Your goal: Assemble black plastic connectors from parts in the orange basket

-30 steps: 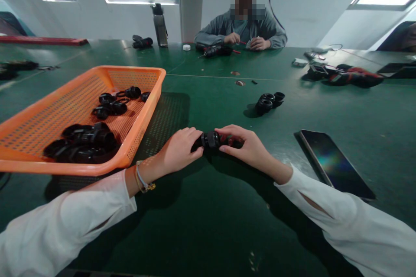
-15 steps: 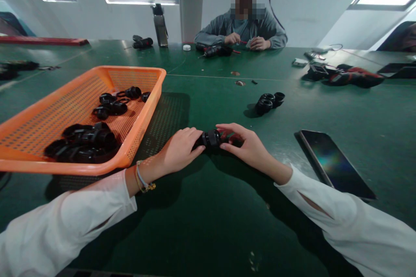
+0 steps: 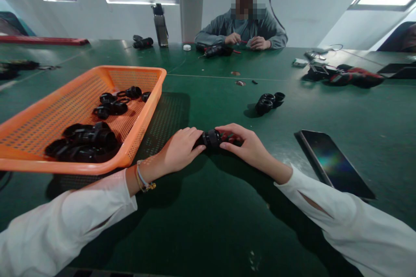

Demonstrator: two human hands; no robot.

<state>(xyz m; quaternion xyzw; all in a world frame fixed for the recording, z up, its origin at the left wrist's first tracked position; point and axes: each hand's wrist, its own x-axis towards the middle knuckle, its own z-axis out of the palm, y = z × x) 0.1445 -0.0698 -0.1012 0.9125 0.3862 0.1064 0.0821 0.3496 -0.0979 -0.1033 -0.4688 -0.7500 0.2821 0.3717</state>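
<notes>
My left hand (image 3: 180, 149) is closed round the left end of a black ribbed cylindrical fitting (image 3: 212, 138), which lies level between my two hands. Thumb and fingers of my right hand (image 3: 243, 140) rest on the fitting's right end in a pinch. My palm and fingers hide part of its left side. To the left, an orange perforated basket (image 3: 121, 164) holds several similar black parts (image 3: 86, 140). A small cluster of short black ring-like parts (image 3: 269, 103) stands on the table beyond my right hand.
A phone (image 3: 338, 164) lies on the green table (image 3: 208, 225) beside my right forearm. Across the table, a person in a grey jacket (image 3: 211, 28) works near a power drill (image 3: 214, 50). A bottle (image 3: 160, 28) stands at the back; tools (image 3: 347, 75) lie far right.
My right fingertips have closed slightly onto the fitting's right end, and its ribbed collar looks slightly turned. My left hand keeps its place.
</notes>
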